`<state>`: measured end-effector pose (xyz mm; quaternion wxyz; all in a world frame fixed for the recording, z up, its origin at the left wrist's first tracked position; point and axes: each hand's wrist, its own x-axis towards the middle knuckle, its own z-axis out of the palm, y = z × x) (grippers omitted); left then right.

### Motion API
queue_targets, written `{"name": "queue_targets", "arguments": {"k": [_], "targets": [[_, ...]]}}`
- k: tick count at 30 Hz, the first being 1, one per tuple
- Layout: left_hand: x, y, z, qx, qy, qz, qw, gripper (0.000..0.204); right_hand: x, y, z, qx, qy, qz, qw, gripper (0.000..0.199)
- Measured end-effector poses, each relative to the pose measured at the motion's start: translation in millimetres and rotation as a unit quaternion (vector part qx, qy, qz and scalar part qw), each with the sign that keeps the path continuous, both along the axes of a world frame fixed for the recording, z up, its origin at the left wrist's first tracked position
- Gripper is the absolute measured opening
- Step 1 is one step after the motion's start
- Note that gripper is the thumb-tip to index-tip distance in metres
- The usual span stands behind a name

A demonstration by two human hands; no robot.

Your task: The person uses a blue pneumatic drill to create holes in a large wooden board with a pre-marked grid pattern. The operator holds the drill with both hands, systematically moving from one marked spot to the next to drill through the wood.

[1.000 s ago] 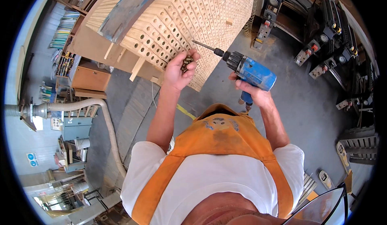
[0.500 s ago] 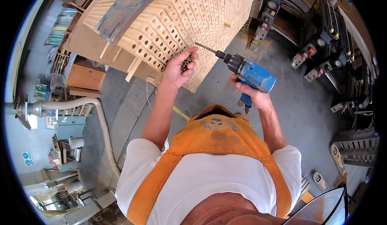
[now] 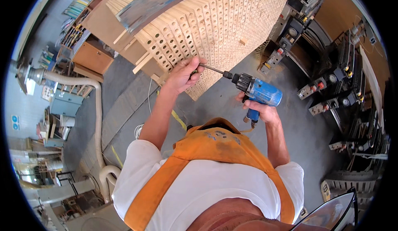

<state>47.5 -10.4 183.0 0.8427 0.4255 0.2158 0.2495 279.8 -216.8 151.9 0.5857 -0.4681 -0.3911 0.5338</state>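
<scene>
My right hand (image 3: 262, 110) grips a blue drill (image 3: 265, 92) by its handle, its long thin bit (image 3: 213, 68) pointing left. At the bit's tip is my left hand (image 3: 182, 75), with thumb and forefinger pinched together there. Small dark metal inserts sit in the curled fingers of that hand, mostly hidden now. Just beyond stands a large stack of pale wooden boards (image 3: 219, 21) with rows of round holes in their ends. Several holes near its left corner have dark metal-rimmed inserts (image 3: 163, 41) in them.
A worn blue-grey board (image 3: 155, 5) lies across the stack. A small wood block (image 3: 243, 41) sticks out from its face. Dark machinery (image 3: 319, 86) stands at the right. A ribbed hose (image 3: 98, 119) runs down the left, near a wooden cabinet (image 3: 93, 58).
My left fingers have closed in on the bit's tip, where they were apart from it before. The drill has dropped slightly in the picture. The whole view has shifted, with the stack farther right.
</scene>
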Motion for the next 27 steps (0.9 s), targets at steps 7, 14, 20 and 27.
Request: {"name": "queue_targets", "arguments": {"k": [7,14,20,27], "targets": [[1.6,-19.3,-11.1,-0.049,-0.004,0.034,0.998,0.026,21.9,-1.3,-3.5,-0.001,0.081,0.041,0.996,0.040],[9.2,-35.4,-7.8,-0.017,0.073,0.096,0.993,0.027,28.7,-5.0,-14.9,0.001,0.005,0.069,0.998,0.037],[5.4,-19.6,19.4,0.071,0.094,0.063,0.991,0.025,-2.6,-10.7,8.8,0.050,0.042,0.045,0.997,0.029],[16.4,1.0,37.3,0.069,0.055,0.104,0.991,0.026,-39.7,0.4,14.4,0.143,-0.390,-0.071,0.907,0.028]]}}
